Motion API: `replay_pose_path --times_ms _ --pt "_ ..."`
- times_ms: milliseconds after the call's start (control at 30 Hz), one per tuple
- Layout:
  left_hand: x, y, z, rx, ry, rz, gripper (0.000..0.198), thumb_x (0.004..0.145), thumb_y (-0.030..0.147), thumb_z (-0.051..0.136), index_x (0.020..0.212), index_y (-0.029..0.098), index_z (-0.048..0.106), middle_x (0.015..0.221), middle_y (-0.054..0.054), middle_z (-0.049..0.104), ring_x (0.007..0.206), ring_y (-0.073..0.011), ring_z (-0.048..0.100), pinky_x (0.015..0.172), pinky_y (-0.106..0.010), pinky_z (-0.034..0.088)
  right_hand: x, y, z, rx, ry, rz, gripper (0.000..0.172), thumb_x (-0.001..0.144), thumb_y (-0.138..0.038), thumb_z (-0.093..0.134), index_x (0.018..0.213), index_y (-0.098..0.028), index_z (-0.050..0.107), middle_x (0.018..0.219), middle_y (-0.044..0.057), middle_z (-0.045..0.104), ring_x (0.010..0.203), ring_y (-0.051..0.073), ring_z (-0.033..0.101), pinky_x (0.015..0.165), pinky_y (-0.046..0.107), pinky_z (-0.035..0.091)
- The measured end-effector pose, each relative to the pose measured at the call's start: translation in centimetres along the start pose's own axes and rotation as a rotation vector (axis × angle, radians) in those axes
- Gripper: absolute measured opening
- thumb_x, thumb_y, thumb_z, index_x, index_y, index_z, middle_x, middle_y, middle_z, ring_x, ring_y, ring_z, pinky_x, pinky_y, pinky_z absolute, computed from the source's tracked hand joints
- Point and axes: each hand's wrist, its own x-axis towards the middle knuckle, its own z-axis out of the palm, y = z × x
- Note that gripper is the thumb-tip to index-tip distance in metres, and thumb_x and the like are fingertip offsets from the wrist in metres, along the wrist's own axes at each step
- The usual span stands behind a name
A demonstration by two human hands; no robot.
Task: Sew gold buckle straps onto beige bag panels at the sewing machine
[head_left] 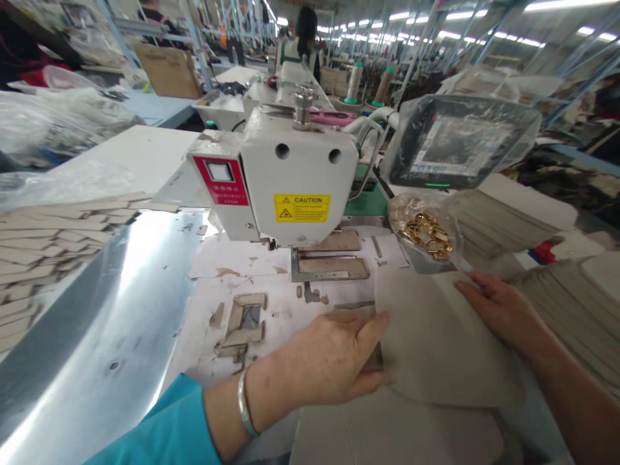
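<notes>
Your left hand (334, 361) pinches the near-left edge of a beige fabric panel (436, 342) on the worktable (145, 310); your right hand (504, 310) lies flat, fingers spread, on its far-right edge. Beyond stands the white sewing machine (290, 174).

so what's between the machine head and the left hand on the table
In the head view, between the sewing machine head and the left hand lie a metal clamp plate and small cardboard scraps.

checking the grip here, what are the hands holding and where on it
Both hands hold the beige fabric piece flat on the table: left hand at its left edge, right hand resting on its upper right edge.
</notes>
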Motion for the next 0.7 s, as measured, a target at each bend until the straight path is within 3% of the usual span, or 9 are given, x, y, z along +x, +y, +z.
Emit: replay_pose_path --times_ms 67,133,267,367,500,700 --pt "0.1 0.2 0.3 0.079 0.004 0.013 0.052 0.098 0.035 0.050 0.139 0.008 0.033 0.097 -0.009 0.067 0.087 -0.0232 0.066 0.076 -0.035 0.055 2.4 -0.5 -0.3 -0.105 0.040 -0.029 0.024 0.087 -0.039 0.052 0.093 -0.023 0.069 0.093 0.014 0.074 0.086 0.032 0.069 0.075 0.040 0.052" --pt "0.2 0.5 0.5 0.150 0.004 0.058 0.037 0.099 0.023 0.046 0.132 0.008 0.043 0.092 -0.007 0.066 0.083 -0.0211 0.064 0.073 -0.033 0.054 4.6 -1.6 0.0 -0.200 0.055 -0.063 0.026 0.088 -0.034 0.051 0.099 -0.020 0.070 0.100 0.016 0.073 0.094 0.033 0.068 0.081 0.041 0.050" --pt "0.3 1.0 0.8 0.224 -0.015 0.095 0.019 0.097 0.016 0.045 0.110 0.009 0.057 0.099 -0.009 0.065 0.090 -0.0207 0.062 0.083 -0.034 0.052 7.9 -5.0 2.5 -0.335 0.164 -0.217 0.030 0.091 -0.032 0.047 0.102 -0.015 0.069 0.104 0.018 0.071 0.099 0.033 0.065 0.085 0.039 0.047" --pt "-0.2 1.2 1.3 0.245 0.031 -0.036 0.035 0.100 0.034 0.044 0.119 0.008 0.057 0.116 -0.014 0.064 0.108 -0.0267 0.060 0.095 -0.040 0.050 9.6 -7.7 5.5 -0.297 0.181 -0.354 0.033 0.095 -0.031 0.043 0.109 -0.014 0.067 0.104 0.015 0.071 0.100 0.030 0.065 0.087 0.036 0.047" --pt "-1.3 1.2 2.1 0.246 0.028 -0.306 0.064 0.097 0.056 0.042 0.135 0.004 0.048 0.140 -0.020 0.052 0.130 -0.0364 0.049 0.107 -0.047 0.044 10.8 -10.7 9.0 -0.286 0.115 -0.404 0.035 0.096 -0.029 0.041 0.115 -0.014 0.066 0.107 0.014 0.071 0.103 0.029 0.065 0.089 0.034 0.047" --pt "-2.7 0.3 2.4 0.257 -0.006 -0.450 0.078 0.094 0.064 0.042 0.141 0.001 0.042 0.144 -0.026 0.046 0.135 -0.0378 0.045 0.109 -0.048 0.042 10.9 -12.1 10.6 -0.341 0.086 -0.386 0.034 0.096 -0.032 0.040 0.117 -0.020 0.065 0.102 0.010 0.072 0.099 0.027 0.066 0.084 0.032 0.047"
